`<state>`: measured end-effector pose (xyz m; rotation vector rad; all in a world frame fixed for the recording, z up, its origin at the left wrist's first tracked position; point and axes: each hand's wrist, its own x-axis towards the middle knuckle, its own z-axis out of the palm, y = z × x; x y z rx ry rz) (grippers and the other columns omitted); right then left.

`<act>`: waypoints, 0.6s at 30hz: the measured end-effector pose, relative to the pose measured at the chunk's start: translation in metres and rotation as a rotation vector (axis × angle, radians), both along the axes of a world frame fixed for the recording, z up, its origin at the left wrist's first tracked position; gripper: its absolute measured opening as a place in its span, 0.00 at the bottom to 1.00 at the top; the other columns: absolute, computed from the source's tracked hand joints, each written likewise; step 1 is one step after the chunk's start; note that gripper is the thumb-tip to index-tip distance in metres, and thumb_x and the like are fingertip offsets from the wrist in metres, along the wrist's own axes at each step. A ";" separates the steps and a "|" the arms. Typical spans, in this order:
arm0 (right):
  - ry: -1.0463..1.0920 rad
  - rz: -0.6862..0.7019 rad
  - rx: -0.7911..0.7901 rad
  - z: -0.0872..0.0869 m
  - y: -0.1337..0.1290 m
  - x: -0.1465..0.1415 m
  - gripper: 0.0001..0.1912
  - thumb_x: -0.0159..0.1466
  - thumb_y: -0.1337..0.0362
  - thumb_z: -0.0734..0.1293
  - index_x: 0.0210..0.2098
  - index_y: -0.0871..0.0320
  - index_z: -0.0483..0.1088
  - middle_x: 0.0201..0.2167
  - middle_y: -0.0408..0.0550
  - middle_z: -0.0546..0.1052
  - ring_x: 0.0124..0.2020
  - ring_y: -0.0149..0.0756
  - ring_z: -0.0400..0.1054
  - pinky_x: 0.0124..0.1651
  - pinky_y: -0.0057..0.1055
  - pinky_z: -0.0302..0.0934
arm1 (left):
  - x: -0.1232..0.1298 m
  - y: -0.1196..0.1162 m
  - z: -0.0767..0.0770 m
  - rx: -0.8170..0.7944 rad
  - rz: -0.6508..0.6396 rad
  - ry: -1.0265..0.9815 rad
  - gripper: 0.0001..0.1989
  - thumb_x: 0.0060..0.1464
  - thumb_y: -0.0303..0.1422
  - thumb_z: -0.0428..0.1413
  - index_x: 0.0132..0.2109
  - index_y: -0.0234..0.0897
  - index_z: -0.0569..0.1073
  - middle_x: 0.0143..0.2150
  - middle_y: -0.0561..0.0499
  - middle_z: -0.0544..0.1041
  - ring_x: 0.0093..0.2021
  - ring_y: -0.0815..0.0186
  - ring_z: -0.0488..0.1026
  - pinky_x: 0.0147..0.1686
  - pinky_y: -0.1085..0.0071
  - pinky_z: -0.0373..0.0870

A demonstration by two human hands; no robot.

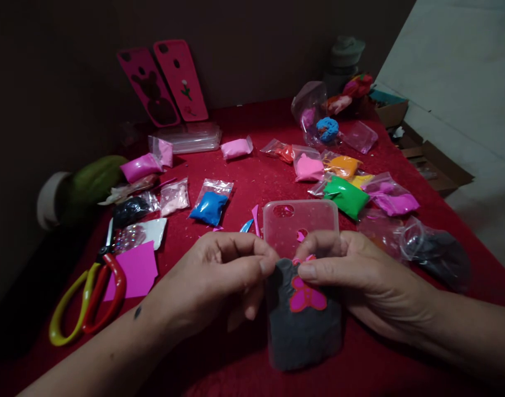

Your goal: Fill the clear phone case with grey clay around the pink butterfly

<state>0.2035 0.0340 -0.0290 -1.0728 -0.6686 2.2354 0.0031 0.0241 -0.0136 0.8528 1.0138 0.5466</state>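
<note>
Two bare hands at work over a red-covered bench (246, 176). A clear phone case (318, 219), its camera cutout at the far end, lies between the two sets of fingers and extends beyond them. A grey clay layer (299, 339) covers the portion nearer than the fingertips. The left hand (217, 281) has thumb and index finger pressed together at the layer's upper left corner; whether an edge is caught between them cannot be told. The right hand (368, 281) pinches the upper part of a magenta butterfly (308, 298) with orange-red outline between thumb and index finger; its wings show just below the thumb, against the grey layer. Left of the left fingers: red-and-yellow-handled scissors (120, 281), touching a magenta sheet (138, 270). Beyond the left fingers: a bag of blue clay (211, 207). Beyond the right fingers: a bag of green clay (346, 197). Far beyond the left fingers, leaning upright: a bear-patterned phone case (150, 85) and a flower-patterned phone case (181, 71).
</note>
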 end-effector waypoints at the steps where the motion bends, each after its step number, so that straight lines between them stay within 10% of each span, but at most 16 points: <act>1: 0.003 0.007 0.002 0.000 0.000 0.000 0.12 0.46 0.66 0.78 0.25 0.62 0.74 0.19 0.44 0.74 0.20 0.25 0.65 0.26 0.22 0.60 | 0.000 0.000 0.000 0.008 0.006 0.009 0.09 0.53 0.39 0.61 0.33 0.36 0.76 0.15 0.57 0.70 0.12 0.77 0.60 0.12 0.85 0.57; 9: 0.059 0.007 0.007 -0.001 0.001 0.001 0.09 0.51 0.65 0.76 0.29 0.63 0.76 0.24 0.45 0.76 0.25 0.27 0.68 0.30 0.23 0.62 | 0.005 -0.001 -0.001 0.020 0.057 0.067 0.12 0.56 0.39 0.60 0.29 0.37 0.72 0.13 0.58 0.67 0.11 0.78 0.58 0.11 0.85 0.54; 18: 0.146 -0.112 -0.044 -0.003 0.009 0.001 0.09 0.57 0.63 0.69 0.28 0.63 0.78 0.26 0.48 0.78 0.29 0.32 0.71 0.38 0.29 0.66 | -0.003 0.007 -0.006 -0.137 -0.022 -0.341 0.06 0.55 0.30 0.60 0.39 0.32 0.77 0.19 0.50 0.77 0.16 0.73 0.73 0.18 0.83 0.68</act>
